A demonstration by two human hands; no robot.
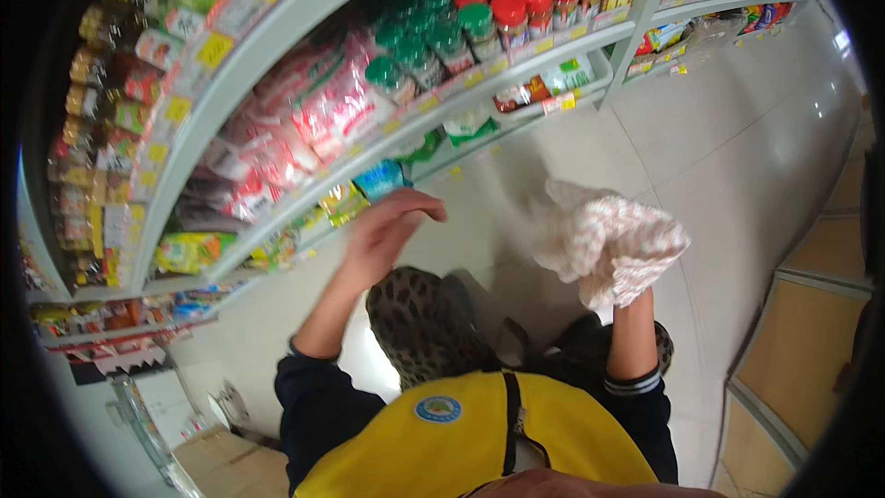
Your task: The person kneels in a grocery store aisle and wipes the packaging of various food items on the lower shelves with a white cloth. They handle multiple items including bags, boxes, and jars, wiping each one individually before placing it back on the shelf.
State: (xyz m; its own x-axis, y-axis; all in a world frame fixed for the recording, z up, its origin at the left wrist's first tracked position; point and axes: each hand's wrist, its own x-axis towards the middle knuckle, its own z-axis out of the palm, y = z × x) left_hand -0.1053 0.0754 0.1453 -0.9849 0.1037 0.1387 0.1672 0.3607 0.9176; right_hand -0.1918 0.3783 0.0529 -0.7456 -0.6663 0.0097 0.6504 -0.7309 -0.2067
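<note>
A crumpled white and reddish patterned cloth (615,242) hangs over my right hand (598,283), which grips it above the tiled floor; the cloth hides most of the fingers. My left hand (390,232) is blurred, its fingers bent and nothing seen in them. It is raised near the lowest shelf, in front of a blue packet (380,180) and a yellow-green packet (343,204). On the shelf above stand green-capped jars (446,41) and red-capped jars (536,0), beside pink and white plastic packets (339,107).
Grey metal shelving (325,180) curves along the left and top. Wooden-coloured panels with metal edges (809,339) stand at the right. Cardboard boxes (228,463) lie at the lower left. My legs in leopard-print trousers (422,325) are bent below me.
</note>
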